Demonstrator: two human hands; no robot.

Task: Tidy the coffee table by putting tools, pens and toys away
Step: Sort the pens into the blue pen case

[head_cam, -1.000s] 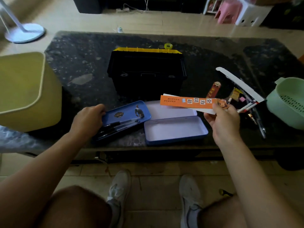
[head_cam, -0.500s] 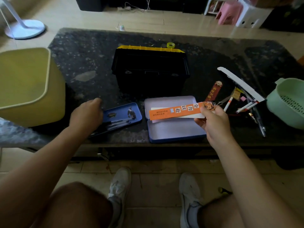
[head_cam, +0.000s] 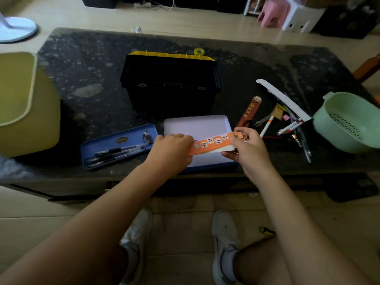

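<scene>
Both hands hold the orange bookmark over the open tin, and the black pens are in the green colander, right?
No. The head view shows the black pens in the blue tin lid, not the green colander. The left hand and right hand do hold the orange bookmark over the open tin.

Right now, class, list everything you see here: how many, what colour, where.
coffee table: one, dark speckled, middle
toolbox: one, black, yellow edge, centre
tape roll: one, yellow-green, behind toolbox
blue tin half: one, front left, holds dark pens
pale-lined tin half: one, blue rim, front centre
orange strip: one, above pale-lined half
red strip: one, right of tins
loose pens: several, white and dark, right
colander: one, green, right edge
bin: one, yellow, left
left hand: holds orange strip's left end
right hand: holds right end
</scene>
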